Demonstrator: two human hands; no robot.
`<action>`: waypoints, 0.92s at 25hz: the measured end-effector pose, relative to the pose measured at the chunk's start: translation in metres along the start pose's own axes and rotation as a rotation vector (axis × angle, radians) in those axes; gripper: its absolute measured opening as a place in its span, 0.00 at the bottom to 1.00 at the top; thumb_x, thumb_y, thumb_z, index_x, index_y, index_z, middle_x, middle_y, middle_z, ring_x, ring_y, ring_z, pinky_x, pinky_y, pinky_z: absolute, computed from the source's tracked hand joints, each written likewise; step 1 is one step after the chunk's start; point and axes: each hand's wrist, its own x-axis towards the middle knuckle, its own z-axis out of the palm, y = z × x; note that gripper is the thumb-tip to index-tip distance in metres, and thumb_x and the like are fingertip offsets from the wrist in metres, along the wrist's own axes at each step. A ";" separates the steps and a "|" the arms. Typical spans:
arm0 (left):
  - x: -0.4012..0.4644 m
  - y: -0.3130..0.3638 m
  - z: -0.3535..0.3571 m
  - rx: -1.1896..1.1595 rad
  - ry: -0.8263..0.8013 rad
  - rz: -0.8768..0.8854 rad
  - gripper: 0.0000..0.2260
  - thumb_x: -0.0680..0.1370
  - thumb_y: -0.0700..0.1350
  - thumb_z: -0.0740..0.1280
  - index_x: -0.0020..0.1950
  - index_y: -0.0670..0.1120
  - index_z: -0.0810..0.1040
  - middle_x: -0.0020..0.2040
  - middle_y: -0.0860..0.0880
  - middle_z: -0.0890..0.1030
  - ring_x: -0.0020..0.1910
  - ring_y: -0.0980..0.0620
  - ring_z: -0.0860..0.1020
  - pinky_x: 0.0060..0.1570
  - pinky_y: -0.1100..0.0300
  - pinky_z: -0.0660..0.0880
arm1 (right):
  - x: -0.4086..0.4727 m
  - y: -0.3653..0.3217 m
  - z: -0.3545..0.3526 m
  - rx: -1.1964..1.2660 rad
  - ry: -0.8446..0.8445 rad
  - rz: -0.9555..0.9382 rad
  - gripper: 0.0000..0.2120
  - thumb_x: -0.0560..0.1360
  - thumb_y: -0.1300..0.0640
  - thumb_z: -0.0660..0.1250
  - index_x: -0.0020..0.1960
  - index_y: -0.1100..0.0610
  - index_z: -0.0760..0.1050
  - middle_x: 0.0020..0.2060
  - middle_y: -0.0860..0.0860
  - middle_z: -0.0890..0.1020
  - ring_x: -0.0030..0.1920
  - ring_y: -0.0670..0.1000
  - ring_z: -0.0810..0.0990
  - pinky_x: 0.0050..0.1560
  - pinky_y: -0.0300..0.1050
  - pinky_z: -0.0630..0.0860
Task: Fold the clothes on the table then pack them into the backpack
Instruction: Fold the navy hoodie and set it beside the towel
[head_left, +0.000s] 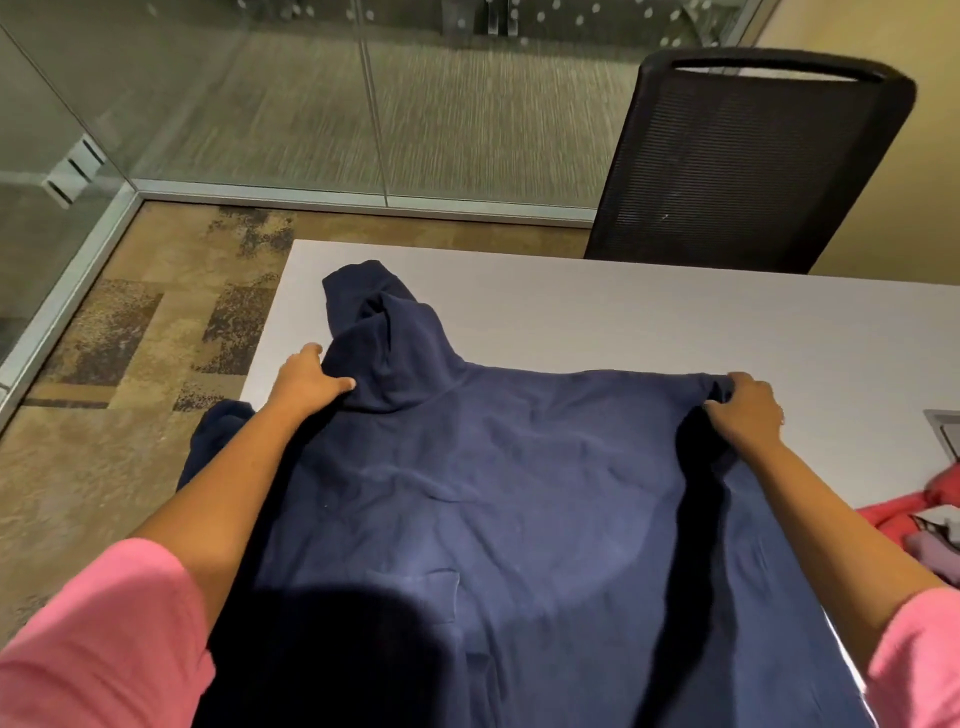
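- A navy hoodie (498, 499) lies spread flat over the near left part of the white worktop (649, 322), its body running toward the near edge.
- Its hood (379, 332) points toward the far left corner of the worktop, bunched and partly folded over itself.
- One sleeve (218, 441) hangs off the left edge of the worktop, over the carpet.
- A pouch pocket seam shows low on the body, close to the near edge.
- The left hand (306, 382) sits at the shoulder just beside the base of the hood; its grip is clamped on the cloth, thumb pressed into a fold and fingers curled round it.
- The right hand (748, 408) sits at the other shoulder, toward the middle of the worktop; its grip is likewise closed on a bunched corner of the cloth.
- Both arms reach forward from pink sleeves (98, 639).
- A pile of red and pink clothes (914, 514) lies at the right edge of the view, near the hoodie but apart from it.
- A black mesh chair (748, 161) stands behind the far edge of the worktop.
- Patterned carpet (119, 332) and a glass wall (311, 104) lie beyond the left side.
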 end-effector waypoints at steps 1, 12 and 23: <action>0.002 0.006 0.000 -0.164 -0.033 -0.023 0.35 0.73 0.44 0.73 0.74 0.42 0.59 0.56 0.38 0.78 0.51 0.40 0.78 0.48 0.49 0.77 | 0.005 0.007 -0.003 -0.010 -0.047 -0.035 0.26 0.73 0.63 0.68 0.70 0.63 0.66 0.66 0.67 0.68 0.64 0.68 0.69 0.64 0.58 0.66; 0.012 0.021 0.020 -0.244 0.212 -0.111 0.09 0.77 0.44 0.65 0.52 0.40 0.79 0.43 0.41 0.81 0.40 0.42 0.81 0.44 0.52 0.79 | 0.046 -0.002 -0.023 -0.417 -0.122 -0.341 0.13 0.76 0.61 0.64 0.60 0.62 0.77 0.56 0.64 0.73 0.54 0.64 0.75 0.51 0.50 0.72; 0.023 0.050 0.023 -0.854 0.095 -0.083 0.13 0.82 0.34 0.54 0.60 0.46 0.73 0.43 0.49 0.76 0.37 0.57 0.74 0.44 0.66 0.76 | 0.067 -0.019 -0.007 0.492 -0.028 0.128 0.11 0.72 0.65 0.59 0.46 0.69 0.78 0.43 0.63 0.84 0.43 0.60 0.83 0.48 0.52 0.81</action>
